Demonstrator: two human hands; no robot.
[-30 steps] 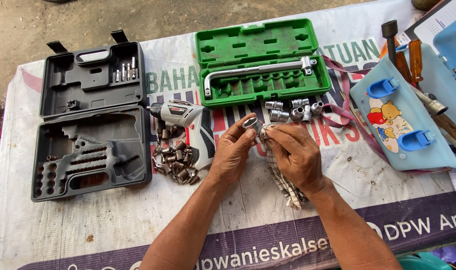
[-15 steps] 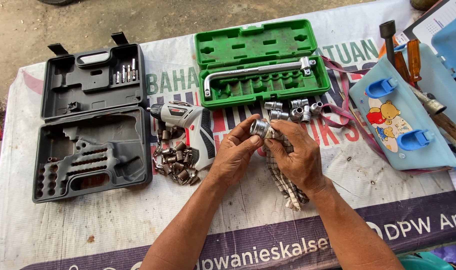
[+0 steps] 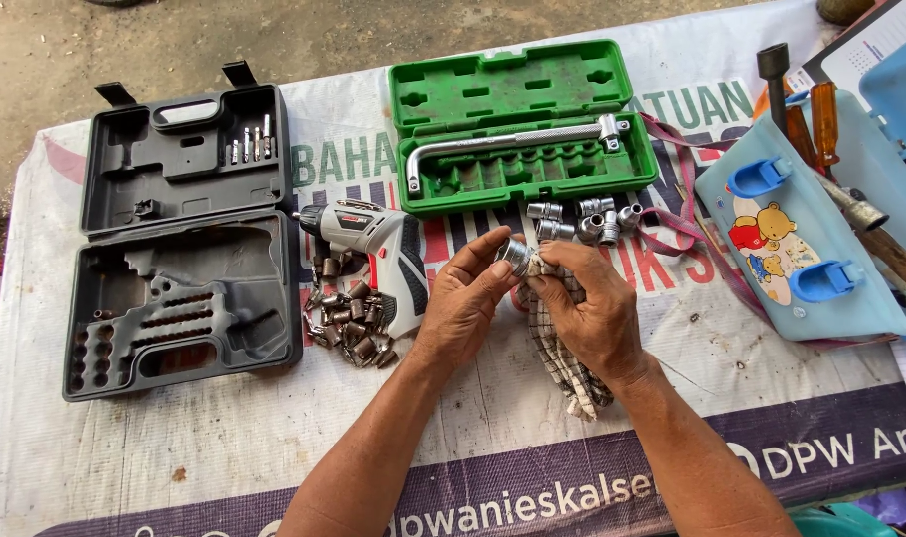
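Note:
My left hand (image 3: 465,298) pinches a shiny metal socket (image 3: 516,255) between thumb and fingers, just above the table. My right hand (image 3: 594,308) holds a checked cloth (image 3: 562,366) bunched against the socket; the cloth's tail trails down onto the table. Both hands meet in front of an open green socket case (image 3: 521,127) that holds an L-shaped chrome wrench handle (image 3: 513,143). Several loose chrome sockets (image 3: 592,217) lie just past my fingers, below the case.
A grey-and-white cordless screwdriver (image 3: 373,245) lies left of my hands, over a pile of small dark bits (image 3: 349,320). An open black tool case (image 3: 180,239) sits at far left. A light blue box (image 3: 811,239) and wooden-handled tools (image 3: 821,124) sit at right.
My hands have turned the socket and shifted the cloth around it, staying in nearly the same spot. Nothing else on the table has moved.

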